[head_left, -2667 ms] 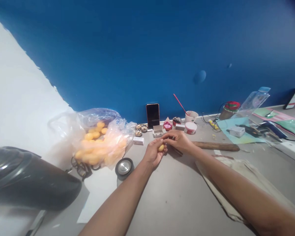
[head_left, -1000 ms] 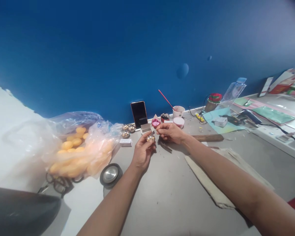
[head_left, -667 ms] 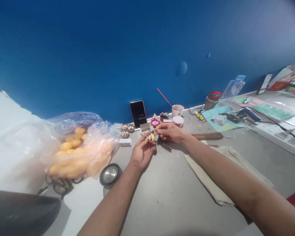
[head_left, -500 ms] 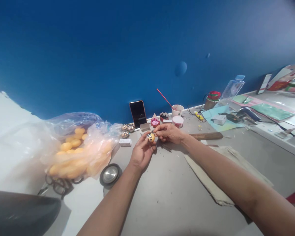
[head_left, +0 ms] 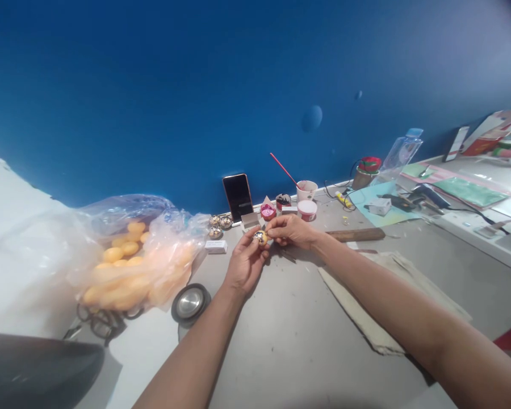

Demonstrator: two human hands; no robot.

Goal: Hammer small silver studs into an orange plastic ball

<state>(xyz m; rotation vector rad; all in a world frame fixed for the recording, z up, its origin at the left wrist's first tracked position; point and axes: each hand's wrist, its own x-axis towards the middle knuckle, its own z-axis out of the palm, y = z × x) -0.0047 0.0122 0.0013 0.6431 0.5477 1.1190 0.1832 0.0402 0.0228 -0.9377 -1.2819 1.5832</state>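
My left hand (head_left: 246,260) is closed around a small yellow ball (head_left: 260,237) with dark and shiny patches on its surface. Thumb and fingers hold it from the left and below. My right hand (head_left: 290,228) meets it from the right, its thumb and forefinger pinched at the ball's edge; whatever lies in that pinch is too small to make out. Behind the left hand, several similar patterned balls (head_left: 215,232) rest together on the grey table (head_left: 276,352). A small open box (head_left: 250,220) stands just beyond the hands.
On the left lies a clear plastic bag (head_left: 162,233) of yellow balls. A phone (head_left: 237,196) leans on the blue wall. Paper cup (head_left: 307,190), pink-lidded tub (head_left: 307,211) and wooden stick (head_left: 357,234) are behind the right arm. A cloth (head_left: 366,318) lies under that forearm; a round metal lid (head_left: 191,302) is left.
The ball has turned slightly in my left hand, with its shiny patches facing me more. My right fingertips have shifted a little at its edge.
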